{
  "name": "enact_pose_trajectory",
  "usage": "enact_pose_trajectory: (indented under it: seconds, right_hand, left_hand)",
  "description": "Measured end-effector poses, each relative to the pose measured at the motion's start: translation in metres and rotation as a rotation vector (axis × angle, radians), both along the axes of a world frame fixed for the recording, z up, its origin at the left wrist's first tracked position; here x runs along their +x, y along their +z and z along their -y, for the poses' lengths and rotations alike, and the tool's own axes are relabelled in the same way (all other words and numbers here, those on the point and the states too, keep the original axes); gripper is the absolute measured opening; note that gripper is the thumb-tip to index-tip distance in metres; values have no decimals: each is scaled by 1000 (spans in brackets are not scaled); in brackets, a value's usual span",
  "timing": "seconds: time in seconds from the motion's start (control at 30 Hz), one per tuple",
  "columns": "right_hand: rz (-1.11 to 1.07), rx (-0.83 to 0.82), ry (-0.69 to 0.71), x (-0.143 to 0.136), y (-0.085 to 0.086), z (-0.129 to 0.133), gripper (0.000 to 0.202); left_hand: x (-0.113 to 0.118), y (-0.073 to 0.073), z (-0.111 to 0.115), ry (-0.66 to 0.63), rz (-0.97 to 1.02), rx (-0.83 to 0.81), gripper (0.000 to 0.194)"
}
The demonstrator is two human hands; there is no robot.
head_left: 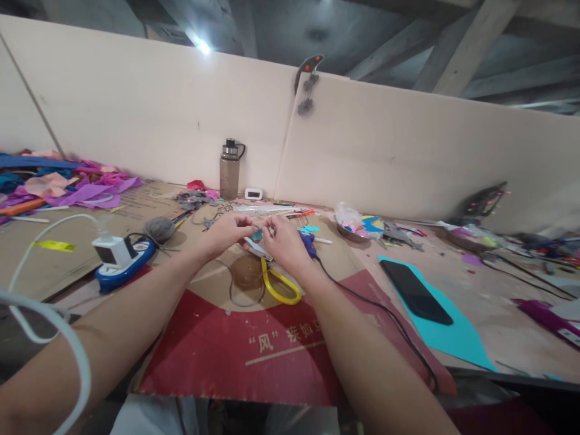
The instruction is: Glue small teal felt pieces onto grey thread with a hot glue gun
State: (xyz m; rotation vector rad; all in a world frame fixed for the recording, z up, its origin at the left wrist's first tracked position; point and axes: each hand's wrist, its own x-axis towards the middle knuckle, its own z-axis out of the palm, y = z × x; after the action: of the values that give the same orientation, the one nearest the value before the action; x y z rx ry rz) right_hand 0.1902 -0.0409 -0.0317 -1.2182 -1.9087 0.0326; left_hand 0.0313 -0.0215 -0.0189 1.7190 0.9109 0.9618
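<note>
My left hand (232, 233) and my right hand (281, 243) meet over the middle of the cardboard. Pinched between the fingertips of both is a small teal piece (257, 235), perhaps felt or foam; its shape is mostly hidden. Just below them lie scissors with yellow handles (281, 291), their blades partly covered by my hands. A thin grey cord (233, 290) loops on the cardboard beside the scissors. Behind my right wrist sits a blue tool, seemingly a glue gun (308, 243), with a black cable. Small teal cut pieces (310, 229) lie beyond it.
Red-and-tan cardboard (203, 350) covers the work spot. To the left are a blue power strip (118, 277), grey yarn (159, 229) and coloured scraps (81, 187). A bottle (229, 175) stands at the partition. On the right, a phone (415, 291) rests on a teal sheet (462, 344), near a filled bowl (351, 232).
</note>
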Motion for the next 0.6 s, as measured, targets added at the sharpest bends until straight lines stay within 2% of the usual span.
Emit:
enact_pose_trajectory:
  seconds: [0.2,0.4,0.6]
  right_hand:
    - [4,11,1,-1,-2,-2,11]
    - [25,21,-13,-4,-3,0,9]
    - [30,35,-21,-2,-2,-2,10]
  left_hand:
    - [-3,3,2,-39,-70,38,26]
    - [-3,4,2,21,-157,131,23]
    - [-6,4,0,-40,-128,54,28]
